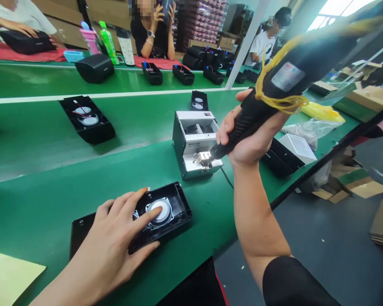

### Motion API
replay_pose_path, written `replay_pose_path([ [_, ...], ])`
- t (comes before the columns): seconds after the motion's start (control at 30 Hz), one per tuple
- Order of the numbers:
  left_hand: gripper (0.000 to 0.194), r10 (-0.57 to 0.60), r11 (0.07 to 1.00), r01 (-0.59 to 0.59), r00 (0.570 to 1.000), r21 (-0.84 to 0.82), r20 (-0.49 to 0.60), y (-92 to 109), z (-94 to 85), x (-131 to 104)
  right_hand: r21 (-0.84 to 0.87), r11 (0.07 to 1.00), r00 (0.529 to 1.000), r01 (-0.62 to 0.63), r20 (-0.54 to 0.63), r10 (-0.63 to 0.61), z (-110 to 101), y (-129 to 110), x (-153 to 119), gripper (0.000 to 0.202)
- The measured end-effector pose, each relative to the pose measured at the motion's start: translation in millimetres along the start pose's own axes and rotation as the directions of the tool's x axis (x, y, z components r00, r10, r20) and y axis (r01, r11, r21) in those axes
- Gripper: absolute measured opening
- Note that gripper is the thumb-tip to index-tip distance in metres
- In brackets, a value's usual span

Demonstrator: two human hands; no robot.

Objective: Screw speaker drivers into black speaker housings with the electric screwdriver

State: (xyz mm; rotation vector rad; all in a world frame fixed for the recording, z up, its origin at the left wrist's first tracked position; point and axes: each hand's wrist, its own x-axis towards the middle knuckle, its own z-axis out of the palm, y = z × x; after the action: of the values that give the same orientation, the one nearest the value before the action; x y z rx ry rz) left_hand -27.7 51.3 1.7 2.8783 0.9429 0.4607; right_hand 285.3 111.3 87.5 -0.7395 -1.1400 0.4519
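My right hand is wrapped round a black electric screwdriver, a yellow cord tied about its body. The driver's tip meets the front outlet of a silver screw feeder; whether a screw is on it is too small to tell. Lying on the green bench is a black speaker housing, its inner side facing up. My left hand spans this housing, thumb along the near edge and fingers toward the far edge. The index fingertip lies on the round white-centred speaker driver; my hand partly hides a second one.
Another open housing lies to the left, and a smaller-looking one behind the feeder. A plastic bag of small parts and a white box are at right. Co-workers sit across the bench. Yellow paper lies front left.
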Motion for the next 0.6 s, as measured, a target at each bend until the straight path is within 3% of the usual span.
replay_pose_path([
  [0.17, 0.051, -0.04, 0.998, 0.038, 0.999, -0.049, -0.026, 1, -9.5, -4, 0.035, 0.999, 0.999, 0.038, -0.02, -0.038, 0, 6, -2, 0.072],
  [0.3, 0.04, -0.215, 0.976, 0.21, 0.973, -0.06, -0.084, -3, -7.1, -6, 0.093, 0.995, 0.997, 0.042, -0.066, -0.036, 3, 3, -7, 0.066],
  [0.47, 0.069, -0.374, 0.927, 0.375, 0.927, 0.019, -0.031, 0, 1.7, 0, 0.129, 0.992, 1.0, 0.019, -0.025, -0.016, 2, -13, -18, 0.069],
  [0.6, 0.076, -0.445, 0.895, 0.443, 0.893, 0.041, 0.064, 8, -0.1, 13, 0.16, 0.987, 1.0, -0.019, 0.026, 0.015, 4, -43, -22, 0.064],
])
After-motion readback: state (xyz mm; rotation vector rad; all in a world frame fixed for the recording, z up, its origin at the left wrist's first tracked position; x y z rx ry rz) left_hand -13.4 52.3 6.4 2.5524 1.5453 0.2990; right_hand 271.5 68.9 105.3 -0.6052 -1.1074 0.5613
